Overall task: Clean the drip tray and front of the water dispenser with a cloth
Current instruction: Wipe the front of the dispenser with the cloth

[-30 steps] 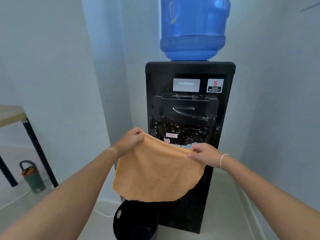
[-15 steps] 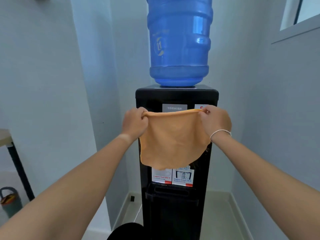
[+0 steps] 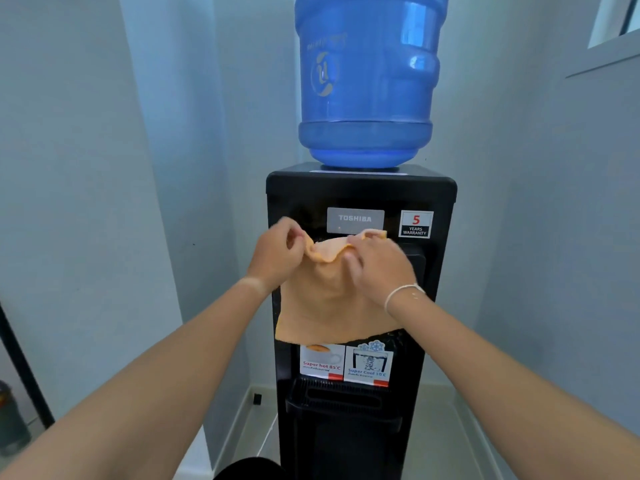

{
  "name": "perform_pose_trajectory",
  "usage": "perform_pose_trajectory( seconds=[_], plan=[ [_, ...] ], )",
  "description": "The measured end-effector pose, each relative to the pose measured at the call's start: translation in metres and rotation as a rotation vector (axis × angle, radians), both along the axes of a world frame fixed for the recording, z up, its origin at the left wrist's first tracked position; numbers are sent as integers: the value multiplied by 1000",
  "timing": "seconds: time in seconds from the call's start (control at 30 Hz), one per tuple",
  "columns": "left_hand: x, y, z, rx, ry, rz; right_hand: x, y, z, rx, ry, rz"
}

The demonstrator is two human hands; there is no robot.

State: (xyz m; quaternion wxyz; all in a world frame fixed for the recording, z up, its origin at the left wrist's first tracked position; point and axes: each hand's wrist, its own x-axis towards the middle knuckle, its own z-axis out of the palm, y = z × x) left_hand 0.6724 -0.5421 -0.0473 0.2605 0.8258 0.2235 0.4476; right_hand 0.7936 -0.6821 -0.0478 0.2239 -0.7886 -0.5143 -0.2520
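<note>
A black water dispenser (image 3: 360,194) stands in a corner with a blue bottle (image 3: 367,81) on top. An orange cloth (image 3: 329,303) hangs in front of its tap area and hides the taps. My left hand (image 3: 275,252) pinches the cloth's upper left edge. My right hand (image 3: 377,268) grips its upper right edge, and the top edge is bunched between the two hands. The drip tray (image 3: 341,398), a black grille ledge, sits below two stickers, uncovered by the cloth.
Pale walls close in on both sides of the dispenser. A black table leg (image 3: 24,372) and a green flask (image 3: 10,420) sit at the far left. A dark round object (image 3: 249,469) lies at the bottom edge near the dispenser's base.
My hands have come closer together, so the cloth's top edge went from stretched flat to bunched. Over the last second the cloth rose up the dispenser front and the view tilted upward.
</note>
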Motion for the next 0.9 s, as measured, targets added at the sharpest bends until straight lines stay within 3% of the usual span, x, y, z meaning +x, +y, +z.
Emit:
perform_pose_trajectory(
  seconds=[0.17,0.4,0.6,0.73,0.9],
  plan=[
    [-10,2,-4,179,225,-188,-18,24,5,-111,-15,-72],
    [16,-25,8,328,396,-206,24,-29,4,-125,-20,-321],
    [22,-29,7,256,373,-163,30,-41,4,-80,61,-341],
    [-2,-5,7,256,352,-77,7,-24,2,-36,48,-214],
    [-17,10,-8,95,236,-96,-14,4,7,-64,71,-79]
  ],
)
